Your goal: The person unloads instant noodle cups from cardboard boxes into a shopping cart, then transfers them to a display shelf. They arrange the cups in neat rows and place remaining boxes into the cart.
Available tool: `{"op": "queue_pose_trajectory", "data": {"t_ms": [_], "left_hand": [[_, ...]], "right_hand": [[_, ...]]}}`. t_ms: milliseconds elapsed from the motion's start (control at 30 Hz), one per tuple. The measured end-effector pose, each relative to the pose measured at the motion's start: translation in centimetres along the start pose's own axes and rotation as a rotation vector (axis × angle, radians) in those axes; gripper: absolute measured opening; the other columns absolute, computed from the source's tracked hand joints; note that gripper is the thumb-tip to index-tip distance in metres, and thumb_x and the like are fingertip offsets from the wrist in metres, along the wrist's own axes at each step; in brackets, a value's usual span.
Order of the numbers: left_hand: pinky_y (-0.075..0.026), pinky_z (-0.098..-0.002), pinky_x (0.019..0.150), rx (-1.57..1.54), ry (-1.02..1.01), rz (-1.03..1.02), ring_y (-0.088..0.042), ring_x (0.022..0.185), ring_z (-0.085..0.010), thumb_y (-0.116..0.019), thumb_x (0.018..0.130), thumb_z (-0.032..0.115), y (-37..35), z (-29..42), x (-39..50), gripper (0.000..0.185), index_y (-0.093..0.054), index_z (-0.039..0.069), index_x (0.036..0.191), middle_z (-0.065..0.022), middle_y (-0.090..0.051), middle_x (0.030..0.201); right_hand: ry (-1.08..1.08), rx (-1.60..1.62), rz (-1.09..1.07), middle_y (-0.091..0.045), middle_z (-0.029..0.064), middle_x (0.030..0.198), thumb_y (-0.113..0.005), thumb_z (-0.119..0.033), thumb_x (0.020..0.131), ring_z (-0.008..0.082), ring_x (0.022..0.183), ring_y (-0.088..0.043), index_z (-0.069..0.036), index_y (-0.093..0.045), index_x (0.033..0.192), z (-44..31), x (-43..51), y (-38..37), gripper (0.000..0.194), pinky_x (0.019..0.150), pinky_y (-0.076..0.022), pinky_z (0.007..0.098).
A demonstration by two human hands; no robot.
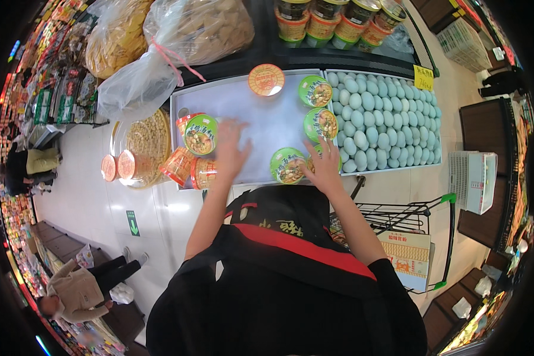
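Note:
My left hand (231,149), blurred, hovers over the left part of a shallow white tray (258,115) with its fingers apart. Just left of it is a green-lidded noodle tub (201,134). Tipped orange-labelled tubs (178,165) lie around that one near the tray's left edge. My right hand (325,171) spans a green-lidded tub (337,161) at the tray's front right corner, thumb on one side and fingertips on the far rim. Another green-lidded tub (287,165) stands beside its thumb. Two more green-lidded tubs (316,91) line the right edge, and an orange-lidded tub (266,80) stands at the back.
Pale blue-green eggs (382,120) fill the adjoining tray on the right. Stacked tubs (333,22) and bulging plastic bags (200,31) sit behind. Left are a round basket (164,129) and two orange-lidded tubs (127,164). A wire cart (449,236) stands right; a person (78,289) stands lower left.

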State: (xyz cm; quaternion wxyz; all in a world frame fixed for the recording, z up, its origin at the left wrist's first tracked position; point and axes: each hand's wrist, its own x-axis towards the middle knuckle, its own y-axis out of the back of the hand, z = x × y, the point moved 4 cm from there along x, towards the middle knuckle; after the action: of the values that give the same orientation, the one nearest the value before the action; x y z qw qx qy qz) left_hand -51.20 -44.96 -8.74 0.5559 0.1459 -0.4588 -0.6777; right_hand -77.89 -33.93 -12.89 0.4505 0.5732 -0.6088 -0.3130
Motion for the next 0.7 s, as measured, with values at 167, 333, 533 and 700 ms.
{"op": "queue_pose_trajectory", "data": {"t_ms": [167,333,533,700], "left_hand": [[-0.032,-0.0538,0.111,0.321,0.368,-0.096,-0.035,0.134,-0.0469,-0.087,0.059,0.039,7.1,-7.1,0.7,0.094,-0.044,0.015,0.140,-0.0279,-0.036,0.143],[-0.037,-0.0535,0.107,0.201,0.389,-0.303,-0.040,0.130,-0.0459,-0.088,0.056,0.046,6.7,-9.3,1.7,0.113,-0.032,0.016,0.149,-0.0273,-0.038,0.140],[-0.047,-0.0421,0.096,-0.901,0.590,-0.279,-0.053,0.119,-0.0292,-0.080,0.073,0.049,9.2,-6.2,3.3,0.100,-0.028,0.013,0.150,-0.0196,-0.048,0.131],[-0.050,-0.0395,0.094,-0.710,0.665,-0.517,-0.057,0.119,-0.0346,-0.075,0.072,0.064,-0.5,-2.4,5.3,0.109,-0.024,0.009,0.151,-0.0258,-0.045,0.136]], "right_hand": [[0.053,-0.036,-0.268,-0.038,0.0205,0.150,-0.058,-0.055,0.089,0.0423,0.145,-0.023,-0.025,-0.041,0.149,-2.0,0.5,-3.5,0.070,0.115,-0.0132,0.0625],[-0.033,-0.032,-0.354,-0.034,0.0179,0.154,-0.057,-0.059,0.089,0.0380,0.149,-0.015,-0.031,-0.035,0.153,-1.2,-0.9,-5.8,0.073,0.118,-0.0048,0.0586],[-0.018,-0.020,-0.333,-0.033,0.0184,0.154,-0.057,-0.056,0.090,0.0382,0.148,-0.016,-0.030,-0.035,0.153,-0.5,-1.2,-6.3,0.071,0.118,-0.0059,0.0595],[-0.054,-0.004,-0.269,-0.028,0.0215,0.157,-0.060,-0.054,0.088,0.0400,0.148,-0.016,-0.029,-0.041,0.150,-0.8,-1.3,-6.2,0.069,0.117,-0.0109,0.0622]]}}
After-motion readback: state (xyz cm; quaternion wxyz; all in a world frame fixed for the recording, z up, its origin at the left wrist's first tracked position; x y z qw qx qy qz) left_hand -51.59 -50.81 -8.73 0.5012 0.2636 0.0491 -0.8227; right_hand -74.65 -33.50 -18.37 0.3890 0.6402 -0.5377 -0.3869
